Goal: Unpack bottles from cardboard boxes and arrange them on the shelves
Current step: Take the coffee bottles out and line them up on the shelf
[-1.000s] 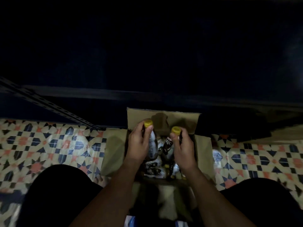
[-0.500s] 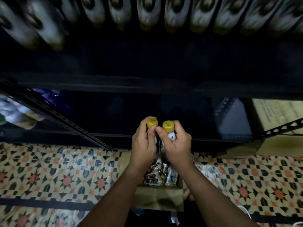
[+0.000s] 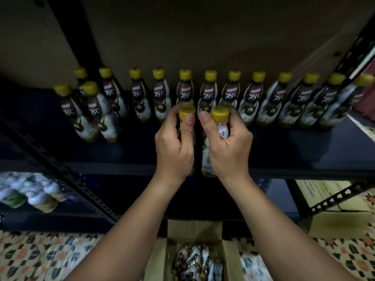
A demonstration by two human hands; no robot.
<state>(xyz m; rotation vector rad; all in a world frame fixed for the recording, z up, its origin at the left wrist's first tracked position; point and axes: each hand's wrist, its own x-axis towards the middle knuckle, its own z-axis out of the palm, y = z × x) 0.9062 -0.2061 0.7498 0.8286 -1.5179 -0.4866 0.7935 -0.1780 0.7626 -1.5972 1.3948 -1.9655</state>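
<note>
We have lifted two bottles from the cardboard box point(image 3: 194, 258) to the shelf point(image 3: 121, 151): left hand point(image 3: 174, 147) grips one bottle point(image 3: 186, 114), right hand point(image 3: 227, 151) another point(image 3: 220, 126), before the standing row point(image 3: 233, 94), ready to set down.

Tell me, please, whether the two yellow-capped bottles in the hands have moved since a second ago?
Yes. Both bottles, left hand's and right hand's, have risen out of the cardboard box on the floor up to the shelf.

Bottle row point(image 3: 211, 94) blocks shelf point(image 3: 284, 151) rear; front free
</note>
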